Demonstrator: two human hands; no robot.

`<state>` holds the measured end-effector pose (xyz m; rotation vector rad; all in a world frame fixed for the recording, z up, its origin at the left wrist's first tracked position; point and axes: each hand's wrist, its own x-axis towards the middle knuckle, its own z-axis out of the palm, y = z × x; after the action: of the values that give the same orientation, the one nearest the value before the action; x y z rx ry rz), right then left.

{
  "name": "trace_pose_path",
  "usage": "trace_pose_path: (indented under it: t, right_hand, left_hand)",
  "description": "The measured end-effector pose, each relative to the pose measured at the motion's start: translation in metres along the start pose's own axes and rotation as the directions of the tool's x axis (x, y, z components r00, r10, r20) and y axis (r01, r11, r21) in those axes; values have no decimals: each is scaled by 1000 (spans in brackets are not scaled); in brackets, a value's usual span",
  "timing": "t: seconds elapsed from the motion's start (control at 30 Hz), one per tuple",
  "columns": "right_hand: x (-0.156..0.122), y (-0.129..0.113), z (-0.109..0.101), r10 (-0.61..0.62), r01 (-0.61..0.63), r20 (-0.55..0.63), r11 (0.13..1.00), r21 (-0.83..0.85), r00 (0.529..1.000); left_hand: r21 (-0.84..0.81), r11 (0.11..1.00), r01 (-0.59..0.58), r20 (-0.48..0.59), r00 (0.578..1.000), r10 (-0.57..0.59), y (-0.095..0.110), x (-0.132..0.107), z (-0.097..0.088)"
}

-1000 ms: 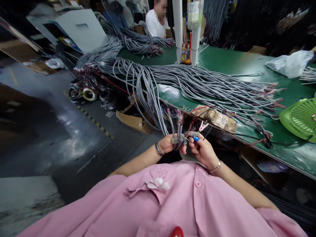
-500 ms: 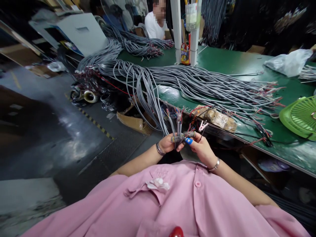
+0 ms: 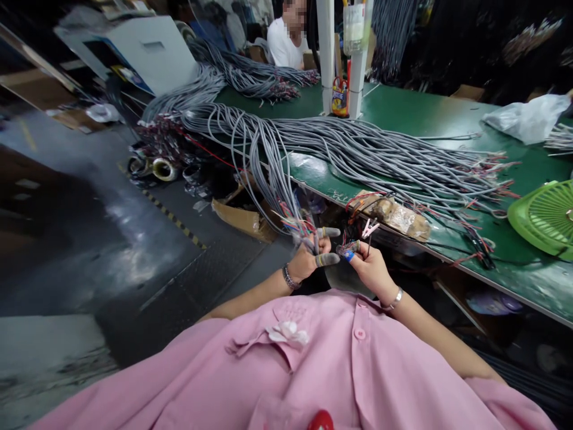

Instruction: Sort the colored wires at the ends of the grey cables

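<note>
Holding cables (image 3: pixel 316 243), our left hand (image 3: pixel 307 261) has coloured ends (image 3: pixel 294 223) at eleven o'clock; our right hand (image 3: pixel 369 269) pinches wires (image 3: pixel 344 249) at its ten o'clock.

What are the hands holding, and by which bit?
The left hand holds slim grey sheathed cables near their stripped ends, where thin coloured wires fan out. The right hand pinches something small; what it is, and where, I can't tell.

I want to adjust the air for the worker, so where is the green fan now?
In the head view, the green fan is on the green table at the picture's right edge, just right of the grey cables' wire ends.
</note>
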<state>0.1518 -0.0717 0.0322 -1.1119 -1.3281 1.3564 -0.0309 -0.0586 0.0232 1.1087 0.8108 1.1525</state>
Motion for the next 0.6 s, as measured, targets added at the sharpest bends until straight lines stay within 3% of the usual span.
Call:
trace_pose_path:
  t: [0.07, 0.13, 0.27, 0.47, 0.6]
  right_hand:
    - [0, 2, 1, 17, -17, 8, 1000, -11, 1000]
    - [1, 3, 1, 21, -21, 22, 1000, -7, 1000]
    - [1, 0, 0, 9, -10, 31, 1000, 17, 999]
    - [-1, 1, -3, -5, 6, 31, 1000, -20, 1000]
    - [-1, 9, -9, 37, -37, -9, 999, -6, 999]
  left_hand:
    - [106, 994, 10, -25, 1000, -7, 3, -2, 3]
    - [119, 993, 20, -119, 993, -6, 1, -1, 5]
    - [-77, 997, -15, -283, 959, -7, -5, 3, 3]
    - [-344, 939, -29, -270, 961, -69, 6, 4, -4]
    - [-529, 846, -58, -242, 967, -85, 22, 6, -26]
